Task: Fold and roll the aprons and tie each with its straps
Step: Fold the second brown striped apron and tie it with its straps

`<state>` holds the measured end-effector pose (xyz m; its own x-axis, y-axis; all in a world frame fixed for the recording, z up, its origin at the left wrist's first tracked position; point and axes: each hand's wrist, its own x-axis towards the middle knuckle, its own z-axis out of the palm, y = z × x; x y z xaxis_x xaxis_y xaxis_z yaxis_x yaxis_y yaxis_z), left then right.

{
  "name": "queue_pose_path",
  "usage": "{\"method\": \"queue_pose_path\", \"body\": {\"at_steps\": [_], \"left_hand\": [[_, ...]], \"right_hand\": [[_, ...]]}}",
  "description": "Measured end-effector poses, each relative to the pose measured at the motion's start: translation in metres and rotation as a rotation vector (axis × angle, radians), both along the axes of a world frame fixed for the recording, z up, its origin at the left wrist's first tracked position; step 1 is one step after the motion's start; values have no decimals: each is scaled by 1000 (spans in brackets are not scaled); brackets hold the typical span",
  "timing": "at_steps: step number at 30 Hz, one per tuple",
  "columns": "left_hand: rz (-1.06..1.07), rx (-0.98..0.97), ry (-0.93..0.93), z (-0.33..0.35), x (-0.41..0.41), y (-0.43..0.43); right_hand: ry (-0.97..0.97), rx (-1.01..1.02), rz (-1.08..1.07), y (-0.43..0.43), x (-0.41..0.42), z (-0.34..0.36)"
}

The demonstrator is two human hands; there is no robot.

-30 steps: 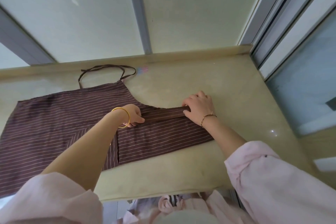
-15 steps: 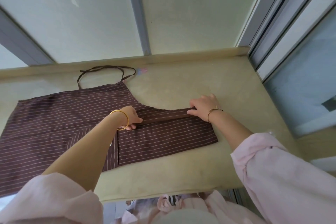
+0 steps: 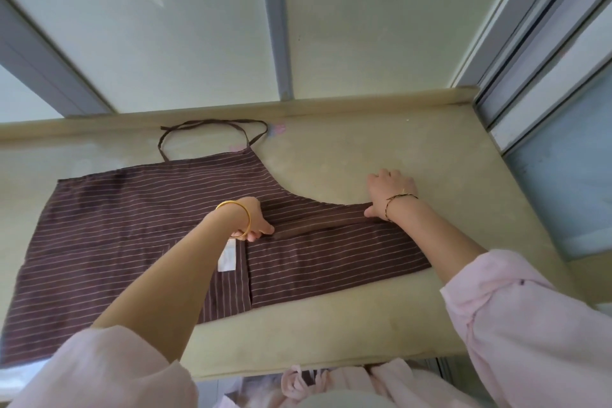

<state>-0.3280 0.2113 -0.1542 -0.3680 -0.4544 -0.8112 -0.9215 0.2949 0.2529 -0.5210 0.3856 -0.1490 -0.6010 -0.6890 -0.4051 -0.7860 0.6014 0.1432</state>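
Observation:
A brown apron (image 3: pixel 139 225) with thin pale stripes lies spread on the beige counter (image 3: pixel 347 149). Its right side is folded in over the middle, showing a white label (image 3: pixel 227 255). The neck strap (image 3: pixel 212 126) loops toward the back ledge. My left hand (image 3: pixel 255 220), with a gold bangle, pinches the top edge of the folded flap near the apron's centre. At the flap's right corner my right hand (image 3: pixel 390 190) lies flat, fingers on the counter and thumb pressing the edge.
A raised ledge (image 3: pixel 331 104) and a pale wall close off the counter's back. A sliding window frame (image 3: pixel 530 53) runs along the right. Pink cloth (image 3: pixel 308 381) hangs below the counter's front edge.
My right hand has slid to the right along the flap's top edge, out to its corner. My left hand has stayed on the same spot.

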Motion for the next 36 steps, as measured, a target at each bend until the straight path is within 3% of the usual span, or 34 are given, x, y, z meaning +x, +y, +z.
{"method": "queue_pose_path", "body": {"at_steps": [2, 5, 12, 16, 21, 27, 32, 36], "left_hand": [[76, -78, 89, 4, 13, -23], [38, -389, 193, 5, 38, -66], [-145, -692, 144, -3, 95, -154], [-257, -717, 104, -9, 118, -192], [-438, -731, 58, -15, 127, -230], [-491, -522, 39, -9, 121, -258], [-379, -604, 327, 19, 106, -270], [-617, -816, 345, 55, 113, -273]], "right_hand": [[-9, -99, 22, -20, 15, 2], [-79, -281, 73, -66, 46, 8], [-153, -423, 267, -185, 104, 5], [-60, -263, 398, -230, 113, -10], [-6, -111, 307, -255, 114, -21], [-18, 72, 291, -270, 105, -7], [149, -240, 133, -273, 91, 18], [292, -289, 90, -260, 99, 57]]}}
